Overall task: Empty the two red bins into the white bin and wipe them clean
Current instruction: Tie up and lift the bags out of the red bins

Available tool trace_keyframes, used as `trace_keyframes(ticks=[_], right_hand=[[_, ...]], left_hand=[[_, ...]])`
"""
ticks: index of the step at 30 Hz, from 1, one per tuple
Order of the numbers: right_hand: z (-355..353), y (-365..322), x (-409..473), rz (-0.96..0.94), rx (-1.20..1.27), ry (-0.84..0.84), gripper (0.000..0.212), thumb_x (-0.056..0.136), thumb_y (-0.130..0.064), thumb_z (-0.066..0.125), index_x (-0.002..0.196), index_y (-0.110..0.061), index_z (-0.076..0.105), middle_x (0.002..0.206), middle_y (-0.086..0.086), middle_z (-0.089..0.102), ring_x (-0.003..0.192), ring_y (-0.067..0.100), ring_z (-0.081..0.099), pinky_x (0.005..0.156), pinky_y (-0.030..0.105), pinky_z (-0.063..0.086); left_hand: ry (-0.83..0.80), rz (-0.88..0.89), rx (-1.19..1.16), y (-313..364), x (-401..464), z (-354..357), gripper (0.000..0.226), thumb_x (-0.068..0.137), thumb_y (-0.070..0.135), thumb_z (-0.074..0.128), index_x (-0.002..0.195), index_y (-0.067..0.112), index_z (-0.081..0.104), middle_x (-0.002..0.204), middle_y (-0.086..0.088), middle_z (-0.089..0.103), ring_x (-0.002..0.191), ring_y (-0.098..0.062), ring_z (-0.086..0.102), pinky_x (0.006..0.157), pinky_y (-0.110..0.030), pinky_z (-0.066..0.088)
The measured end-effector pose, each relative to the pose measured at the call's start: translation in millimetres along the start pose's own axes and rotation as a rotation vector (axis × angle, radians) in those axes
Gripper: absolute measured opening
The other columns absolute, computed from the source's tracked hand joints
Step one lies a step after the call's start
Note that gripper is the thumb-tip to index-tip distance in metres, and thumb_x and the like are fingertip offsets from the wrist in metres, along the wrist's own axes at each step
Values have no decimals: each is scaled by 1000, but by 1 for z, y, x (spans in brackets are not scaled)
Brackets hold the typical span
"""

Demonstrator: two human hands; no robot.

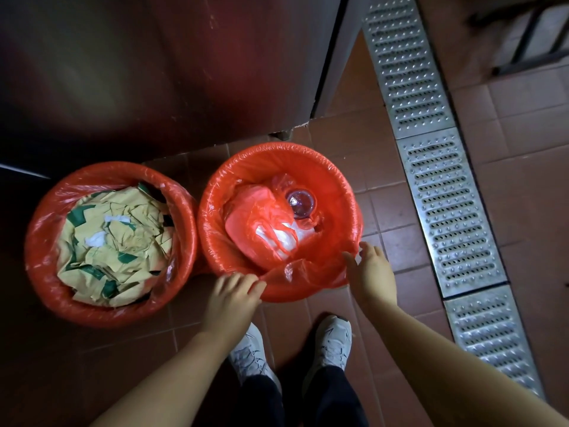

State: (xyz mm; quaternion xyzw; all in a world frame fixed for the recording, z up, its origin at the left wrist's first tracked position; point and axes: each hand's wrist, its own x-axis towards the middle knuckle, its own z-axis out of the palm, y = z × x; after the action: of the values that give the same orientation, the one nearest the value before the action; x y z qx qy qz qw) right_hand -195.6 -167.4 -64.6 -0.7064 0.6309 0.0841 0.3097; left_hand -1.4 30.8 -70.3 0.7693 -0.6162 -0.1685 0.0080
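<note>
The right-hand red bin (278,220) stood on the tiled floor (400,211) directly ahead of my feet, just beyond both hands, its near rim the part closest to me. Its red liner (303,272) was folded over that rim, and inside lay a knotted red bag (258,223), some white plastic and a clear domed lid (300,203). The second red bin (110,241), heaped with crumpled yellow and green paper (118,241), sat touching it on the left, nearer my left arm. I could not see the white bin anywhere.

My left hand (232,298) was at the near-left of the rim, fingers curled, thumb and fingertips pinching the loose fold of liner. My right hand (374,274) was at the near-right of the rim, fingers mostly straight and spread, the tips touching the liner's edge without gripping it. I judged the liner had to be gathered from both sides before lifting.

A steel drain grate (437,186) ran along the floor to my right, well apart from the bins.
</note>
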Motion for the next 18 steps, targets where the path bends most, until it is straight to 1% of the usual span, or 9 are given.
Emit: trace_keyframes(ticks=[2,6,8,10,13,16,18], right_hand=[[8,-2,6,58,53,-18,38,98,-38,58,123,-10,60,117,11,62,104,32,62,87,41,51],[20,-8,14,187,189,54,20,97,-26,61,104,-8,64,103,12,66,96,32,61,80,36,46],[23,-10,16,226,215,108,11,98,-19,56,96,-11,62,99,11,65,89,30,58,76,33,41],[23,-14,16,223,219,148,14,99,-12,47,89,-14,57,96,10,64,82,26,53,73,32,37],[16,-23,16,140,210,205,19,99,-10,41,86,-12,56,91,7,60,76,23,50,70,32,36],[15,-42,18,-59,176,232,17,99,-8,46,90,-8,61,93,6,58,75,24,49,66,34,35],[20,-59,16,-211,134,188,16,97,-8,48,91,-8,63,94,7,59,78,28,53,63,37,39]], left_hand=[[12,36,4,-1,0,5,20,79,21,64,98,23,71,95,5,65,89,-25,62,79,-41,49],[71,55,-81,-3,1,8,26,77,18,50,89,22,73,86,6,65,82,-24,62,73,-38,48],[85,19,-95,-3,3,7,24,77,16,52,89,22,73,84,6,64,80,-24,61,73,-38,47],[101,-60,-119,-3,9,4,20,77,11,63,91,22,72,86,5,63,81,-25,61,73,-39,46],[126,-137,-139,-5,26,-4,20,77,11,75,92,24,70,85,6,62,80,-24,61,72,-38,45],[158,-115,-160,-5,44,-10,22,75,13,78,92,24,72,87,6,64,81,-25,61,73,-38,46],[163,-71,-176,-2,54,-13,21,75,13,77,92,24,72,88,5,64,82,-26,61,75,-39,47]])
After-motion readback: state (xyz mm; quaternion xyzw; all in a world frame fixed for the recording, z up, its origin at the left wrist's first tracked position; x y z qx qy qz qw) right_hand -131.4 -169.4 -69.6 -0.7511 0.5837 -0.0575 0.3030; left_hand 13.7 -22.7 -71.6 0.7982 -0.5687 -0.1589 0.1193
